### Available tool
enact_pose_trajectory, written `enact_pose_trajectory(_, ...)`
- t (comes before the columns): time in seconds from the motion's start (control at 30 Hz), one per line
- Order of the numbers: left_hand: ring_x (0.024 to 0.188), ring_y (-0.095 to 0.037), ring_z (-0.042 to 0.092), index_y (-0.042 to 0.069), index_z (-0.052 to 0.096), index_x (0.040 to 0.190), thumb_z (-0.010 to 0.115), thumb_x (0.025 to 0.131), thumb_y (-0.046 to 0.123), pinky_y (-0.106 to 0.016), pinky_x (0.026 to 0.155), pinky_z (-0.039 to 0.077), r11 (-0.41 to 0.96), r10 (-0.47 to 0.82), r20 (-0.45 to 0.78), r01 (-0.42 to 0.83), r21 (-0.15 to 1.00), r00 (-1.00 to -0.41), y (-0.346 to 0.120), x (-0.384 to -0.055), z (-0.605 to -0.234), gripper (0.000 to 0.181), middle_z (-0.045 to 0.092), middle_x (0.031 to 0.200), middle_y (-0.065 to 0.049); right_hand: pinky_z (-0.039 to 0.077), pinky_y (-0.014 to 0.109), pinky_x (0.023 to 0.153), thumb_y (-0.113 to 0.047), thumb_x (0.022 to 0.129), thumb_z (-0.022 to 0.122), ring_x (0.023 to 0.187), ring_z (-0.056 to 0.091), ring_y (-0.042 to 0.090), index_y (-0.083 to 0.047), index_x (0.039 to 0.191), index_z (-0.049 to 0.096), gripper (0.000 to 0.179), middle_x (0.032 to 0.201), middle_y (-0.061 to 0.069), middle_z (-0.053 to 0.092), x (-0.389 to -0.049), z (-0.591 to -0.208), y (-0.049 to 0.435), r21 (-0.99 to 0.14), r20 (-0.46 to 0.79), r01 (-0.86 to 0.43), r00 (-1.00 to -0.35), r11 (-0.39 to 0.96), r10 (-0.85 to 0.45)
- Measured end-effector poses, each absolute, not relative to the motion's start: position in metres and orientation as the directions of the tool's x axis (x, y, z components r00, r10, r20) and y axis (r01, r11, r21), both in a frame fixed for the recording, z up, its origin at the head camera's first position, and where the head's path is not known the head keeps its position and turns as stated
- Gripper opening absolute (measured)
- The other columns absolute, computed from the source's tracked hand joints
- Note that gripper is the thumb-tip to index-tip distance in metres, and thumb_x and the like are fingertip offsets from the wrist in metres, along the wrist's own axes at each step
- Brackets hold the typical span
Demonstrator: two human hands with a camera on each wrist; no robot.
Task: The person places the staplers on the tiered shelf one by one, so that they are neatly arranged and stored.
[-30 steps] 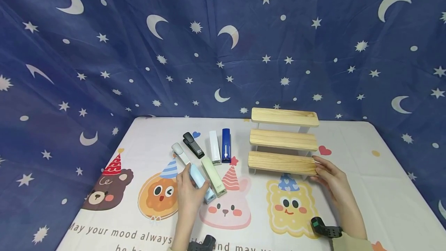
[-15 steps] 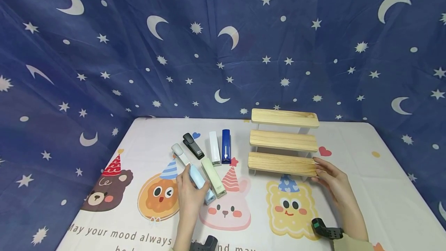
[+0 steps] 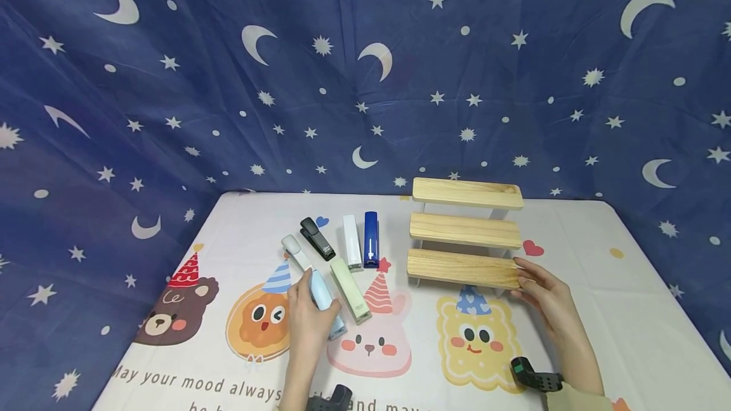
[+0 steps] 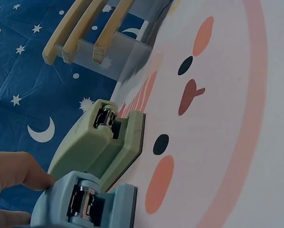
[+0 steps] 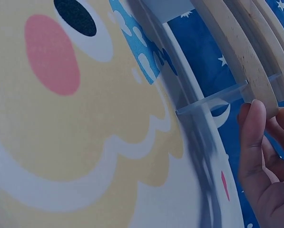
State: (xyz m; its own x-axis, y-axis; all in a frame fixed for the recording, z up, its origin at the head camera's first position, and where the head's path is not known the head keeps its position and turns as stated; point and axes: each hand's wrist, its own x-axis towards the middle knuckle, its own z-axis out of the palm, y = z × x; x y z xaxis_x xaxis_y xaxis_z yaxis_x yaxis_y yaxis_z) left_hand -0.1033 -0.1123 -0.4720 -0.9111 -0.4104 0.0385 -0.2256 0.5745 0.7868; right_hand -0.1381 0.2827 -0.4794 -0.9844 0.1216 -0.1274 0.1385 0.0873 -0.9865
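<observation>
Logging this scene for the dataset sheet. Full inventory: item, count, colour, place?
light blue stapler: 1, light blue, front of group, in left hand
pale green stapler: 1, pale green, just right of the light blue one
light grey stapler: 1, light grey, leftmost
black stapler: 1, black, right of the grey one
white stapler: 1, white, between black and dark blue
dark blue stapler: 1, dark blue, rightmost
three-tier stand: 1, pale wood shelves, translucent supports, right of staplers
tablecloth: 1, white with cartoon prints, under everything
backdrop: 1, navy with white moons and stars, behind
wrist devices: 2, black, one per wrist
right sleeve: 1, beige, bottom edge
left hand: 1, bare, gripping light blue stapler
right hand: 1, bare, pinching lowest shelf's right end
</observation>
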Motion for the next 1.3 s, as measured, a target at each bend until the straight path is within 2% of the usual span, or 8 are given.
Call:
enact_pose_trajectory(0.3,0.102,-0.041,0.057,0.007,0.041,0.143,0.072,0.071,0.007,-0.054,0.081,0.055,0.601,-0.383,0.003,-0.247,0.760,-0.924,-0.119,-0.102,-0.466,0.079,0.050,0.121,-0.027,0.053,0.013,0.074,-0.011,0.097,0.051,0.089,0.057,-0.006,0.005,0.142,0.037,0.050,0.102,-0.020,0.056,-0.138,-0.479,0.284,-0.985,-0.124,0.137,-0.985,0.102,0.122)
enact_pose_trajectory(0.47,0.103,-0.042,0.056,0.008,0.040,0.144,0.071,0.072,0.007,-0.055,0.081,0.055,0.596,-0.377,-0.022,-0.260,0.760,-0.926,-0.121,-0.103,-0.465,0.079,0.049,0.124,-0.028,0.053,0.013,0.074,-0.011,0.097,0.051,0.089,0.057,-0.006,0.006,0.142,0.037,0.050,0.101,-0.020,0.056,-0.138,-0.479,0.284,-0.986,-0.124,0.136,-0.985,0.100,0.124)
enact_pose_trajectory(0.9,0.098,-0.039,0.058,0.008,0.043,0.142,0.071,0.069,0.007,-0.050,0.076,0.051,0.651,-0.348,0.041,-0.210,0.729,-0.937,-0.130,-0.101,-0.458,0.077,0.053,0.122,-0.028,0.053,0.013,0.074,-0.011,0.097,0.051,0.088,0.059,-0.006,0.007,0.142,0.037,0.050,0.100,-0.019,0.057,-0.136,-0.479,0.284,-0.988,-0.109,0.120,-0.987,0.093,0.113)
enact_pose_trajectory(1.1,0.091,-0.034,0.058,0.010,0.044,0.142,0.070,0.069,0.006,-0.040,0.068,0.049,0.669,-0.326,0.057,-0.187,0.719,-0.944,-0.133,-0.101,-0.452,0.078,0.054,0.118,-0.024,0.053,0.014,0.074,-0.011,0.096,0.053,0.088,0.059,-0.005,0.006,0.140,0.040,0.048,0.101,-0.018,0.059,-0.136,-0.480,0.284,-0.994,-0.088,0.094,-0.991,0.060,0.100)
enact_pose_trajectory(1.3,0.089,-0.028,0.057,0.013,0.045,0.142,0.069,0.069,0.005,-0.033,0.068,0.046,0.689,-0.304,0.087,-0.156,0.707,-0.949,-0.134,-0.103,-0.444,0.077,0.056,0.116,-0.020,0.053,0.014,0.074,-0.010,0.097,0.052,0.088,0.059,-0.005,0.006,0.140,0.040,0.048,0.101,-0.018,0.059,-0.137,-0.480,0.283,-0.993,-0.091,0.098,-0.991,0.070,0.103)
